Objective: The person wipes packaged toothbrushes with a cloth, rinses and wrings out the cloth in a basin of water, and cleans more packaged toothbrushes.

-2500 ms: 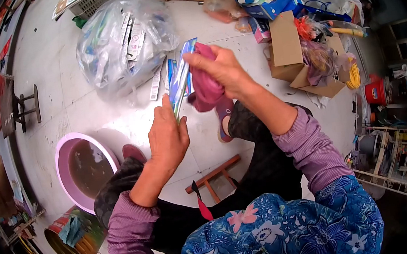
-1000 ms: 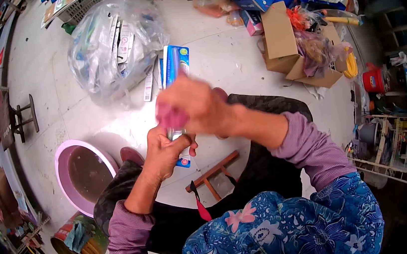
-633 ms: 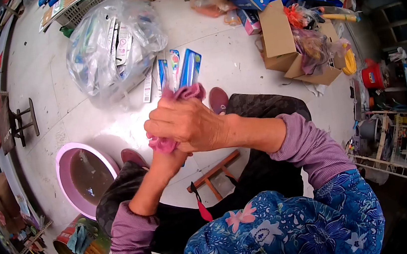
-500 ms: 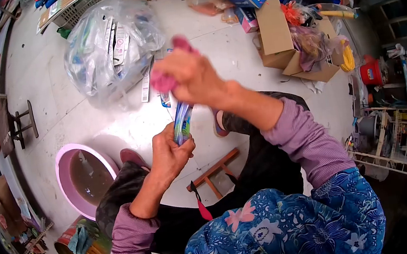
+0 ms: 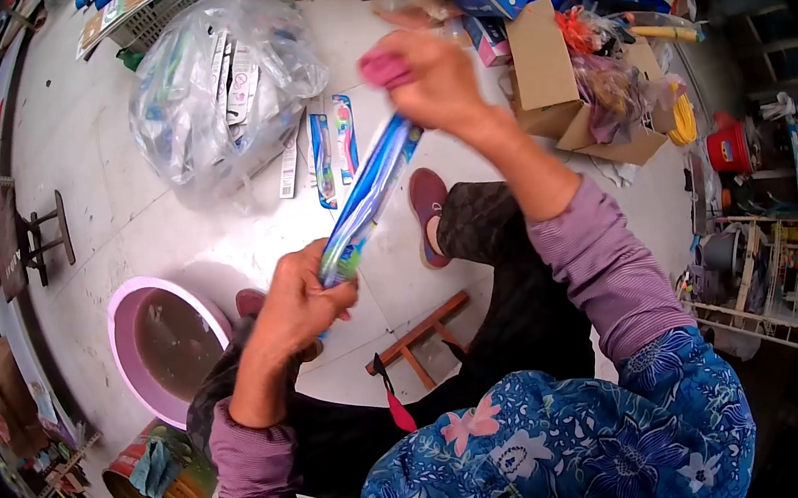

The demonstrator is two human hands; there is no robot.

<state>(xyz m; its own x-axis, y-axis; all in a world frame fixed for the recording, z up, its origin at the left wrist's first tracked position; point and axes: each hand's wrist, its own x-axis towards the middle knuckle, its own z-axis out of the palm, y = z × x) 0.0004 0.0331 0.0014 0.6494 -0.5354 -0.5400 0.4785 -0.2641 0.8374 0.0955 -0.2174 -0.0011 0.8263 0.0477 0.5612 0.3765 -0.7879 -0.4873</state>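
My left hand (image 5: 294,295) is closed around the lower end of a packaged toothbrush (image 5: 366,199) in a blue and clear wrapper, held slantwise above the floor. A bunched pink cloth (image 5: 385,68) is in my closed right hand (image 5: 439,77), at the upper end of the package. Whether the cloth presses on the wrapper there is hidden by my fingers. On the floor beyond lie two more packaged toothbrushes, a blue one (image 5: 323,164) and a pink one (image 5: 346,137). Beside them is a large clear plastic bag (image 5: 169,128) with more packages inside.
A pink basin (image 5: 122,344) of murky water stands at the left, with a metal bucket (image 5: 185,490) and blue rag (image 5: 156,470) nearer me. A small wooden frame (image 5: 419,340) lies between my feet. Open cardboard box (image 5: 536,51) and wire rack (image 5: 771,320) are at the right.
My right hand with the pink cloth has moved up and right. The packaged toothbrush is tilted further over and more of it shows. My left hand has shifted slightly down and left.
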